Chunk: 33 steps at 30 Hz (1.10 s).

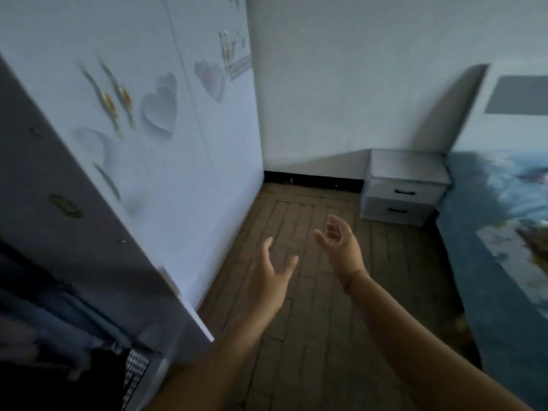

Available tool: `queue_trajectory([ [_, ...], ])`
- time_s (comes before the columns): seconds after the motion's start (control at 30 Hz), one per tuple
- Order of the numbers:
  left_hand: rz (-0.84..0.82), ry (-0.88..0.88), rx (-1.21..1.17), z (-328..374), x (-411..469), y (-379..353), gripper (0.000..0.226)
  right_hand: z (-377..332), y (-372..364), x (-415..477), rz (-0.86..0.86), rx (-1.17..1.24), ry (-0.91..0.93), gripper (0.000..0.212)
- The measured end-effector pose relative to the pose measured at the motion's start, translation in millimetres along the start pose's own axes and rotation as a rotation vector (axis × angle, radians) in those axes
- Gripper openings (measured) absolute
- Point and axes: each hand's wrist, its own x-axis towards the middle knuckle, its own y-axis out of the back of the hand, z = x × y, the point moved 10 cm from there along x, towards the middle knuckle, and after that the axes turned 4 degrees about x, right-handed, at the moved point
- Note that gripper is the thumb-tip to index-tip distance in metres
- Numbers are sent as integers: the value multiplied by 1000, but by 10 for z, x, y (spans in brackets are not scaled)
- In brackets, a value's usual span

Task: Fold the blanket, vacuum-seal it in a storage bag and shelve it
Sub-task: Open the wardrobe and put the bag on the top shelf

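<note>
Lying in shadow inside the open wardrobe at lower left, dark blue fabric (56,318) is bunched in folds. Blur and dim light prevent telling whether it is the blanket or its storage bag. Beside it, at the bottom edge, sits a small houndstooth-patterned item (135,369).

The left hand (272,277) is extended over the floor with fingers straight and spread wide, holding nothing. The right hand (341,244) is raised just beyond it, palm turned toward the left hand, fingers loosely curled around nothing. The two hands are near each other but apart, and neither touches any object.

The wardrobe door (89,221) stands open at left, its grey inner face bearing a round hinge cup (65,206). Beyond it, the closed wardrobe front (207,161) carries raised heart decals (160,109). A wooden plank floor (311,321) runs to a black baseboard (311,178) under the pale wall (355,84). A two-drawer nightstand (406,185) stands in the far corner, just beside a bed (489,292) with a blue patterned cover and a grey headboard (456,108).
</note>
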Motion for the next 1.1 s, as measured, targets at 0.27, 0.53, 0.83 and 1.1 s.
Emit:
queue_trajectory([
  [0.27,-499,-189,85,1050,-201,-2322,67,680,2771,-413,524,-47,-144,60],
  [0.53,-755,-294,106,2105,-624,-4612,71,1292,5231,-733,879,-44,-245,58],
  [0.83,-886,-252,139,2789,-782,-6463,70,1869,7311,-693,1153,-13,-335,62],
  [1.1,-990,-319,270,3151,-273,-7937,68,2687,8237,-227,1353,122,-446,73],
])
